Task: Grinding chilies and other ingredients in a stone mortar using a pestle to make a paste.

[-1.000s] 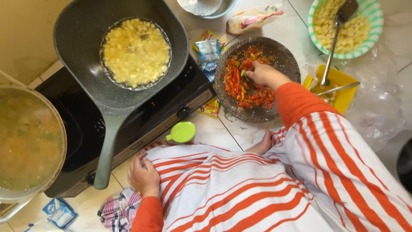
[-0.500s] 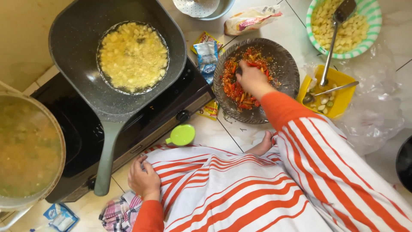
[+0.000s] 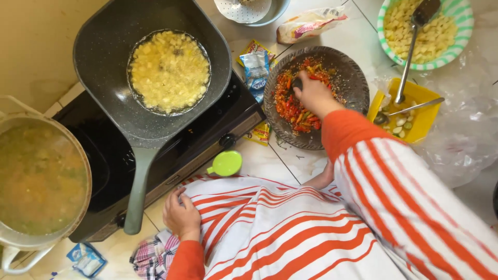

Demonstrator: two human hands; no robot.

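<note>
My right hand (image 3: 314, 96) is shut on a dark stone pestle (image 3: 296, 83) and presses it into chopped red and green chillies (image 3: 290, 109) in a round stone mortar (image 3: 355, 83) on the tiled floor. Its orange sleeve covers the mortar's near rim. My left hand (image 3: 181, 212) rests fingers-down on the red-and-white striped cloth (image 3: 270, 228) over my lap, just in front of the stove, holding nothing.
A dark pan (image 3: 104, 62) of yellow frying food (image 3: 168, 70) sits on a black stove (image 3: 207, 129). A pot of soup (image 3: 36, 176) stands far left. Also about: green lid (image 3: 227, 163), sachets (image 3: 257, 65), green-rimmed bowl (image 3: 461, 31) with spoon (image 3: 412, 46), yellow container (image 3: 420, 93), plastic bag (image 3: 467, 140).
My right hand has shifted a little back and forth across the mortar with the pestle. The left hand has stayed on the striped cloth.
</note>
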